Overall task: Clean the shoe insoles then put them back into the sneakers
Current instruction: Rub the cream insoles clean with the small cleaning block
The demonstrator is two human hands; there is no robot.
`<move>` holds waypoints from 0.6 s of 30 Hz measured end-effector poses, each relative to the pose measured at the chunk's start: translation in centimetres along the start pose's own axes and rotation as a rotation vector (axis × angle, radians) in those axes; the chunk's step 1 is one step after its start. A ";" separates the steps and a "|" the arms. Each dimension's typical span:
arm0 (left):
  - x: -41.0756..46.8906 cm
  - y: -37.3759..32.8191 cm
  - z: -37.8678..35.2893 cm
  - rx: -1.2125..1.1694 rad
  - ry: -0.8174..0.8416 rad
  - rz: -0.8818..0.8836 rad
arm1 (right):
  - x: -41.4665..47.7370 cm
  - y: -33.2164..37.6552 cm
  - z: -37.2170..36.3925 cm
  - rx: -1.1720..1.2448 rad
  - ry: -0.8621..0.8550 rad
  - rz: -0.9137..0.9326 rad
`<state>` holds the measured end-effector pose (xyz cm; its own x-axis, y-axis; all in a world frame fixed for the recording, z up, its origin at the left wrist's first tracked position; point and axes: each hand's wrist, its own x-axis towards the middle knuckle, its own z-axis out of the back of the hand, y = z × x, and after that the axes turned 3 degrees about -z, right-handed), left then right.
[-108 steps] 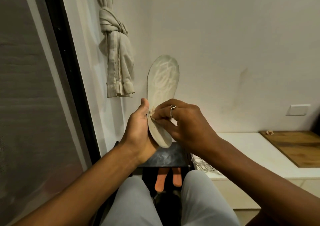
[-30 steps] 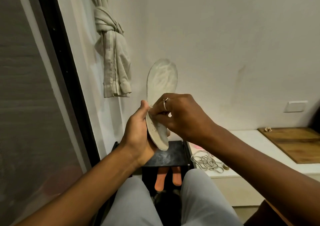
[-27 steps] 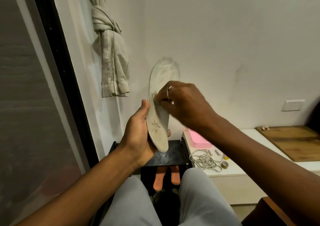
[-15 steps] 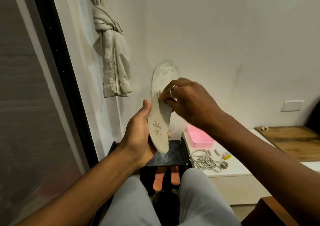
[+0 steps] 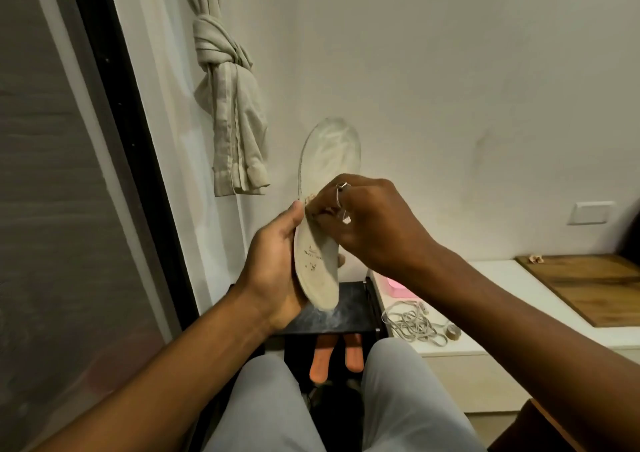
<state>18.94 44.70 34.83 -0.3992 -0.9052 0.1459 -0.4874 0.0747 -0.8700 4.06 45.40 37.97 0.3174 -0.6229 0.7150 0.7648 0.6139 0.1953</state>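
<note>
A pale grey insole (image 5: pixel 329 161) stands upright in front of me, toe end up, heel end down. My left hand (image 5: pixel 273 264) grips its lower half from the left, thumb along the edge. My right hand (image 5: pixel 367 223), with a ring on one finger, presses a small pale wad (image 5: pixel 309 198) against the insole's middle; most of the wad is hidden under the fingers. Two orange insoles (image 5: pixel 322 358) lie below, between my knees. No sneakers are clearly visible.
A small black table (image 5: pixel 349 316) dusted with powder sits under the insole. To the right a white bench (image 5: pixel 502 313) carries a pink box (image 5: pixel 396 287), tangled laces (image 5: pixel 412 323) and a wooden board (image 5: pixel 595 289). A knotted curtain (image 5: pixel 232 105) hangs left, beside a dark window frame.
My right hand went up the insole from its middle toward the toe, then came back down to the middle. The left hand kept its grip; the camera shifted slightly.
</note>
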 end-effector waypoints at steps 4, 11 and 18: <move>0.4 -0.9 0.9 -0.057 0.041 -0.035 | -1.0 0.5 -0.4 0.125 0.039 0.020; 0.8 -0.6 1.5 0.011 -0.045 -0.010 | -0.7 1.0 -1.9 0.037 0.082 0.136; 1.1 0.3 1.3 0.043 0.018 0.025 | 2.7 -1.9 -1.7 -0.114 -0.182 0.008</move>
<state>19.39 43.14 34.12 -0.4252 -0.8954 0.1322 -0.4435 0.0788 -0.8928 4.45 41.68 38.37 0.2247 -0.5140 0.8278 0.8247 0.5529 0.1194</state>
